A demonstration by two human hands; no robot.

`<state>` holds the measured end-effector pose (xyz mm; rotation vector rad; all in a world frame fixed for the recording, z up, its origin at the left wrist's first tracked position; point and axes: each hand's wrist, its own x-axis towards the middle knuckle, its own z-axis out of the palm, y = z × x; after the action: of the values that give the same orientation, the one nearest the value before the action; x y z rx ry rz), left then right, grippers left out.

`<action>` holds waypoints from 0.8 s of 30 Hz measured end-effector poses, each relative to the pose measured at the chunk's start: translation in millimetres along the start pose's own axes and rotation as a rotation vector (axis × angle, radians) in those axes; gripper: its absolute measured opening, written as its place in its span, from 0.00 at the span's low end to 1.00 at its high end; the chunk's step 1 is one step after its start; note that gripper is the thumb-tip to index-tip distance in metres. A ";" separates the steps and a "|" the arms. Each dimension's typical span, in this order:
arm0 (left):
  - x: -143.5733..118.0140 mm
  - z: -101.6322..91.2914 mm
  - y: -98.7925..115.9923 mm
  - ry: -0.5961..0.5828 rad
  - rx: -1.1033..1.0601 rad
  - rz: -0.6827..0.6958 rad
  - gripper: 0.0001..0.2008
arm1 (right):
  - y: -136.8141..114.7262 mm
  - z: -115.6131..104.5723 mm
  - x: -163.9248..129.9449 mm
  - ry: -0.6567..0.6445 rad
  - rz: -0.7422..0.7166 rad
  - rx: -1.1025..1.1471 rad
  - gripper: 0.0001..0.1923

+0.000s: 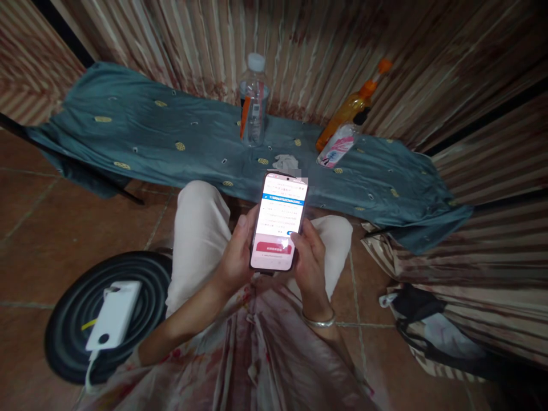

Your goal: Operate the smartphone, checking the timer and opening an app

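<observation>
A smartphone (279,220) with a lit screen is upright above my lap, gripped from both sides. My left hand (235,257) wraps its left edge, thumb along the side. My right hand (309,260), with a silver bangle at the wrist, grips the right edge, thumb on the screen. I sit with knees in pale trousers below the phone. Beyond lies a teal garment (171,137) with small yellow motifs, spread flat on a low surface.
A clear water bottle (254,103) stands on the garment, an orange bottle (351,108) and a pink-labelled bottle (336,147) lean at the right. A white power bank (113,314) lies on a round black stool (72,319). A dark bag (422,319) sits right. Striped curtains surround.
</observation>
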<state>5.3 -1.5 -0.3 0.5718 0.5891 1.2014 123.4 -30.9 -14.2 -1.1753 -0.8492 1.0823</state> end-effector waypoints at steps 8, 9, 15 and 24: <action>0.8 -0.5 0.6 -0.025 0.001 0.006 0.27 | -1.0 2.0 -2.3 0.068 0.002 -0.051 0.15; 0.8 -0.8 0.7 -0.022 0.001 0.001 0.27 | -0.7 2.1 -2.3 0.068 -0.001 -0.058 0.16; -0.2 -0.8 2.5 0.016 -0.032 -0.051 0.26 | -2.6 2.6 -1.8 0.070 -0.033 -0.100 0.14; 1.2 0.5 1.9 0.030 -0.048 -0.046 0.27 | -9.5 4.0 -5.3 0.027 -0.054 -0.158 0.16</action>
<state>4.7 0.1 1.3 0.4982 0.5940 1.1794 120.1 -35.2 -4.0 -1.2876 -0.9539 0.9668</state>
